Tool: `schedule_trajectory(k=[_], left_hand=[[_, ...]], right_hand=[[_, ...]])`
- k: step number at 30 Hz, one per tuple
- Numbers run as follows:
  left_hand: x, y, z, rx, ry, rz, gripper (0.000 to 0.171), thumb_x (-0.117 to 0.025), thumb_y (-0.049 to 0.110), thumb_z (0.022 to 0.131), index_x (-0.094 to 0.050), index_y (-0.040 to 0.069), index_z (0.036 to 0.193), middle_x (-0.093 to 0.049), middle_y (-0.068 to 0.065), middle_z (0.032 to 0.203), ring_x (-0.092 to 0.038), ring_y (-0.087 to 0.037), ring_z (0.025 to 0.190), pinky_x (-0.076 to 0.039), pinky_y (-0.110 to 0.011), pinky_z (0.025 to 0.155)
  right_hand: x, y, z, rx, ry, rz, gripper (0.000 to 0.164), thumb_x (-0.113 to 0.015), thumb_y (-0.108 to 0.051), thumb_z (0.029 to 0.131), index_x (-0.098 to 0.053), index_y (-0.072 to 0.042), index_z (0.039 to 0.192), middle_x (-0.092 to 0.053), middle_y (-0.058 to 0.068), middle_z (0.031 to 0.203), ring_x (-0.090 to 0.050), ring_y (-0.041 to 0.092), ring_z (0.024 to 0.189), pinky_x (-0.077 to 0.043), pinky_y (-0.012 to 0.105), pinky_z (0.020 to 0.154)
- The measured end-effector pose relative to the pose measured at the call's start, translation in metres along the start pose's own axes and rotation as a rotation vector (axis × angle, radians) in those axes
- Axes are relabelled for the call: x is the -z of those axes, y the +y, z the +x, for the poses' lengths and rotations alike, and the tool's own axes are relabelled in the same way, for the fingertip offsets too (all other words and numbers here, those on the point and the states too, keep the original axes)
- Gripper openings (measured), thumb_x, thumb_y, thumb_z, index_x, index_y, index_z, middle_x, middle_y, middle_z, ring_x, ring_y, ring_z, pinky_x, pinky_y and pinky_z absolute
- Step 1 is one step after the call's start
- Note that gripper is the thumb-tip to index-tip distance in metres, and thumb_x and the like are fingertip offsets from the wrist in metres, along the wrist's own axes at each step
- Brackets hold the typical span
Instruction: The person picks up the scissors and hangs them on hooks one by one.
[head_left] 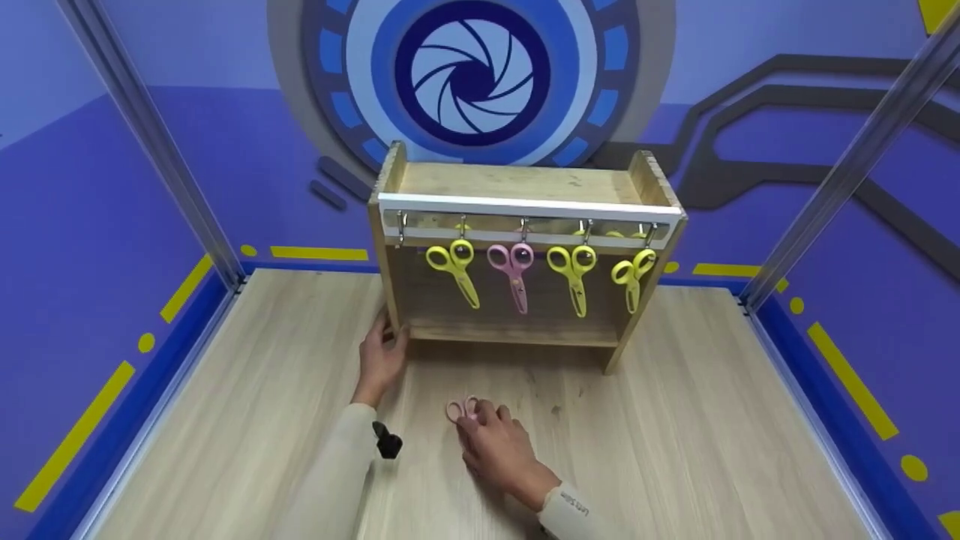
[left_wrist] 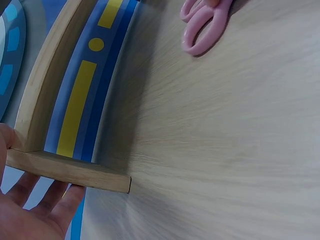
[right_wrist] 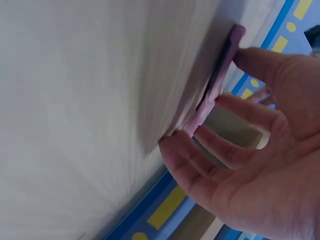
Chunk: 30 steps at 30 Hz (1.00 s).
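My left hand (head_left: 382,361) grips the lower left side panel of a wooden rack (head_left: 514,337). In the left wrist view the thumb lies on one side of the panel (left_wrist: 70,170) and the fingers on the other. My right hand (head_left: 501,450) pinches a pair of pink scissors (right_wrist: 216,89) low at the table, in front of the rack. Its finger loops point towards the rack; the blades are hidden under the hand in the head view. The loops also show near the top of the left wrist view.
From the rack's white rail (head_left: 525,205) hang yellow scissors (head_left: 466,286), pink scissors (head_left: 518,291) and two more yellow pairs at the right. A metal hook (head_left: 401,229) sits at the rail's left end. Blue printed walls (head_left: 97,187) and metal posts (head_left: 150,142) border the wooden table (head_left: 720,450).
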<state>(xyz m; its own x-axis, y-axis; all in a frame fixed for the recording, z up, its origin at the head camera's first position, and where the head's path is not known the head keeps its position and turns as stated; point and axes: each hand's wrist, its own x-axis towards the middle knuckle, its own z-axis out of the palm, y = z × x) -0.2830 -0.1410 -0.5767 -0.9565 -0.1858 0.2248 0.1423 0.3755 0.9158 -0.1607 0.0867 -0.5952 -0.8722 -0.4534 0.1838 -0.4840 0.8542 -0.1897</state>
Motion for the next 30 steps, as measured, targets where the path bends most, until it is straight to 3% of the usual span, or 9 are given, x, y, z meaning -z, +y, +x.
schedule_trajectory(k=[5, 11, 16, 21, 30], left_hand=[[0.001, 0.002, 0.000, 0.025, -0.017, 0.000, 0.055, -0.058, 0.023, 0.106, -0.041, 0.013, 0.157, -0.054, -0.021, 0.146, -0.057, -0.038, 0.129, -0.049, -0.057, 0.104], [0.002, 0.003, 0.002, 0.020, -0.025, -0.012, 0.057, -0.059, 0.021, 0.106, -0.039, 0.012, 0.158, -0.054, -0.021, 0.145, -0.057, -0.037, 0.129, -0.050, -0.054, 0.104], [0.002, 0.001, 0.002, -0.016, -0.016, -0.032, 0.058, -0.059, 0.012, 0.104, -0.038, 0.007, 0.158, -0.056, -0.025, 0.142, -0.059, -0.040, 0.126, -0.051, -0.055, 0.101], [0.001, 0.001, 0.001, -0.004, -0.028, -0.018, 0.057, -0.058, 0.015, 0.105, -0.038, 0.010, 0.158, -0.054, -0.024, 0.146, -0.058, -0.040, 0.128, -0.050, -0.055, 0.103], [0.001, 0.001, 0.001, 0.008, -0.035, 0.001, 0.060, -0.057, 0.014, 0.105, -0.034, 0.010, 0.160, -0.052, -0.023, 0.148, -0.056, -0.038, 0.130, -0.050, -0.053, 0.104]], right_hand=[[0.008, 0.017, -0.008, 0.106, -0.024, 0.083, 0.026, -0.071, -0.020, 0.099, -0.075, -0.024, 0.124, -0.061, 0.012, 0.123, -0.059, 0.030, 0.100, -0.056, 0.043, 0.073], [0.018, 0.046, -0.009, 0.181, 0.007, 0.107, 0.025, -0.069, -0.008, 0.098, -0.073, -0.017, 0.121, -0.067, 0.005, 0.104, -0.062, 0.022, 0.091, -0.057, 0.037, 0.074], [0.019, 0.060, -0.004, 0.134, 0.027, 0.082, 0.019, -0.070, -0.002, 0.095, -0.076, -0.011, 0.111, -0.066, 0.003, 0.094, -0.062, 0.021, 0.085, -0.057, 0.037, 0.070], [0.017, 0.066, 0.000, 0.059, 0.027, 0.079, 0.018, -0.071, 0.003, 0.091, -0.077, -0.010, 0.102, -0.063, 0.003, 0.090, -0.060, 0.021, 0.081, -0.055, 0.038, 0.064], [0.017, 0.067, 0.005, 0.071, 0.039, 0.058, 0.018, -0.072, 0.005, 0.087, -0.077, -0.010, 0.094, -0.062, 0.002, 0.082, -0.058, 0.020, 0.075, -0.051, 0.036, 0.060]])
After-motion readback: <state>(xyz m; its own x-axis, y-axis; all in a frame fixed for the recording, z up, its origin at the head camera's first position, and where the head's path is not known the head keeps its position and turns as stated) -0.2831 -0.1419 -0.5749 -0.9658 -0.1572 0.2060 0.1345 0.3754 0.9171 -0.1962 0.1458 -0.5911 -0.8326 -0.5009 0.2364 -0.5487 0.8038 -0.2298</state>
